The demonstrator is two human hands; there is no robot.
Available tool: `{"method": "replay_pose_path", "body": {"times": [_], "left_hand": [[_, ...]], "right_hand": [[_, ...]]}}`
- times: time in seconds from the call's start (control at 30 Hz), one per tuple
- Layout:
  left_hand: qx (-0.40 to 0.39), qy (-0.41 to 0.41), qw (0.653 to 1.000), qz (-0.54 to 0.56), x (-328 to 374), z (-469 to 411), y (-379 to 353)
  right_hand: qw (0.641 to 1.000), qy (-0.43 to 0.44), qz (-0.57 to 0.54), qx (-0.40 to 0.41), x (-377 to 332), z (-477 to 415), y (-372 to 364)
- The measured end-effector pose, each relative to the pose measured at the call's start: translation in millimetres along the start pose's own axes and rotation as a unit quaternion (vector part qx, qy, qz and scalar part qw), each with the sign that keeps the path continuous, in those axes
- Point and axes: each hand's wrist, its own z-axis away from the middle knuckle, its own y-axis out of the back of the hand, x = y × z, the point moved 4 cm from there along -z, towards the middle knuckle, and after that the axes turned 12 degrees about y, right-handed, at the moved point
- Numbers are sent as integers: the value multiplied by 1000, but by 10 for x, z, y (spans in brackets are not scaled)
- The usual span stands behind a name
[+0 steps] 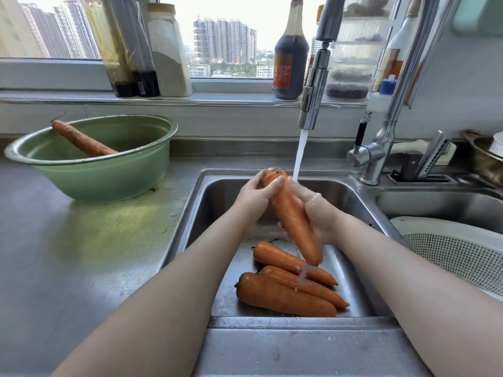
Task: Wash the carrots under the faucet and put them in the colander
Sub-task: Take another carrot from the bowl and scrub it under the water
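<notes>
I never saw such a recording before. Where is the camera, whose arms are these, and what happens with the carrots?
There is one camera, worn on a person's head, looking down at their own arms. The left hand and right hand both grip one carrot under the running faucet, over the sink. Three carrots lie on the sink floor. One dirty carrot rests in the green bowl on the counter at left. The white colander sits at right; no carrot shows in it.

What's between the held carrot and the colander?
Head view: the right hand gripping the carrot, then the sink's steel rim, then the colander.
</notes>
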Motion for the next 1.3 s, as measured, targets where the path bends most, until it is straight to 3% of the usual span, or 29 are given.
{"method": "replay_pose_path", "body": {"times": [0.1,0.27,0.4,0.73,0.9,1.07,1.3], "left_hand": [[6,-53,997,-59,-8,-2,23],[-67,-26,987,-145,-48,10,47],[-71,-16,980,-187,-96,0,103],[-63,-37,985,-157,-100,34,27],[-83,6,983,-165,-126,28,-62],[-85,39,987,-131,-174,14,-62],[-36,-13,988,-147,-153,7,-77]], "right_hand": [[999,5,10,-46,13,2,52],[997,-11,53,-50,76,43,192],[991,-4,116,-69,78,73,250],[981,21,185,-57,82,59,305],[986,17,153,-64,40,100,363],[977,7,194,-86,27,119,395],[969,20,232,-84,42,80,337]]}}
